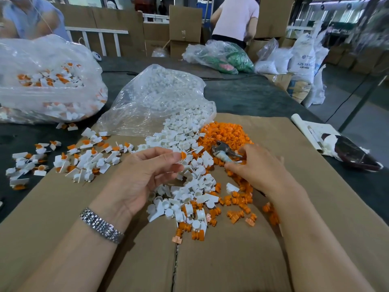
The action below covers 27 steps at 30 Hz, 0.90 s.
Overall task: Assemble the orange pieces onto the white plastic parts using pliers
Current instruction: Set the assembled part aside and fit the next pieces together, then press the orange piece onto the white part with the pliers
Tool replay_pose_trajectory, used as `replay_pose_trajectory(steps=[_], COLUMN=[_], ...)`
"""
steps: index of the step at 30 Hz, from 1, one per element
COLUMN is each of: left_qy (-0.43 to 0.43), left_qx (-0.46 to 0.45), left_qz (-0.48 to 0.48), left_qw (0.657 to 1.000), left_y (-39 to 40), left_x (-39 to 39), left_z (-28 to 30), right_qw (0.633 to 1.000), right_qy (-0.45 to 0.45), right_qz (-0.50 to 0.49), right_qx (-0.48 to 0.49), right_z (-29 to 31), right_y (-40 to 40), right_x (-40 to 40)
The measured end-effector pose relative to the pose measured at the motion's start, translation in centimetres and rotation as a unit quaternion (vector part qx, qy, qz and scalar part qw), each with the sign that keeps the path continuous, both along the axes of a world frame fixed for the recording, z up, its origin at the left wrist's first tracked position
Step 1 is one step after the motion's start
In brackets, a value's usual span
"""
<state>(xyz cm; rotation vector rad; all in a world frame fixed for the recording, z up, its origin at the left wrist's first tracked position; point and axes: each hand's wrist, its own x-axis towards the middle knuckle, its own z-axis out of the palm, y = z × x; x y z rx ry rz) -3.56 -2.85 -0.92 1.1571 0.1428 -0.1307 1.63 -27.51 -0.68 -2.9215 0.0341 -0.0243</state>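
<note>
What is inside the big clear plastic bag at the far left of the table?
The clear plastic bag holds many white parts with orange pieces already fitted on them. Glare and folds of the plastic hide the contents deeper down and toward the back.

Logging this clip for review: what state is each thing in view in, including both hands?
left hand: raised, fingertips pinching an assembled piece
right hand: closed on the pliers
pliers: lying low over the orange pile
clear bag of white parts: open, spilling onto the cardboard
finished pieces: scattered loose at left
large bag of finished pieces: full
</note>
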Motion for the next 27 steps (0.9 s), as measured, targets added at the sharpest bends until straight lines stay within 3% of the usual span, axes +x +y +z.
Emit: replay_pose_trajectory(steps=[6,8,11,13,16,18,27], left_qy=[-0.022,-0.029,-0.037,-0.047,-0.062,-0.070,-0.078], left_qx=[-0.010,-0.027,-0.028,-0.024,-0.032,-0.036,-0.002], left_qz=[0.020,0.032,0.041,0.044,0.046,0.046,0.070], left_qw=[1.000,0.999,0.998,0.998,0.996,0.996,0.994], left_y=[-0.3,-0.3,-0.2,-0.1,0.1,0.1,-0.4], left_x=[-0.2,-0.2,-0.3,-0.4,-0.4,-0.4,-0.6], left_z=[0.3,0.5,0.5,0.5,0.6,0.7,0.8], right_qw=[0.998,0.999,0.988,0.970,0.916,0.908,0.923], right_qy=[-0.021,-0.044,-0.067,0.004,0.185,0.230,0.205], right_qz=[0.020,0.020,0.026,0.056,0.120,0.147,0.180], right_qx=[-0.049,-0.004,0.138,0.238,0.336,0.317,0.273], right_z=[0.6,1.4,4.1,6.1,7.5,7.2,6.1], right_y=[0.6,0.5,0.4,0.8,2.2,3.5,6.0], right_x=[-0.2,-0.6,-1.8,-2.9,-4.5,-5.3,-6.6])
